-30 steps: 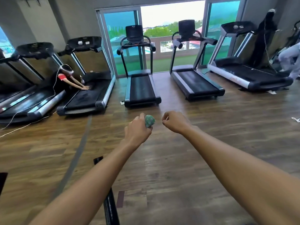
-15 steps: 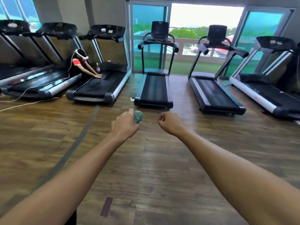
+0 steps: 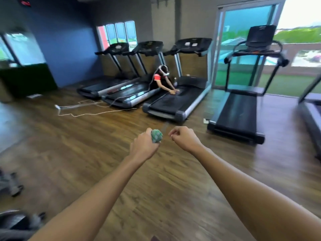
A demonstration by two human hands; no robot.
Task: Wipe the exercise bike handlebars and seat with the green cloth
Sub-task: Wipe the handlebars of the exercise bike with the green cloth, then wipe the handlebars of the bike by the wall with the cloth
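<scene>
Our left hand (image 3: 143, 148) is curled into a fist around the balled-up green cloth (image 3: 156, 136), which bulges out of the thumb side of the grip as a mottled green wad. Just beside it, with a narrow gap between, our right hand (image 3: 184, 140) is closed into a loose fist that holds nothing, its knuckles turned toward the cloth. Both bare forearms reach forward from the lower edge of the view, out over the dark brown wood-plank floor (image 3: 83, 153).

Beyond the hands, a black treadmill with silver side rails (image 3: 175, 101) lies nearest, and a person in a red top with a white headset (image 3: 160, 79) kneels at its left side with both hands pressed on the belt. Two more black treadmills (image 3: 121, 84) stand side by side to the left of that person, against the far wall. A thin white cable (image 3: 86, 112) trails in loops across the floor from them toward the left. To the right, a black treadmill with a curved handrail (image 3: 243, 105) faces a tall glass sliding door (image 3: 243, 49) with greenery outside. At the lower left edge we see blurred dark grey shapes (image 3: 12, 185), possibly part of some machine, but too smeared to tell.
</scene>
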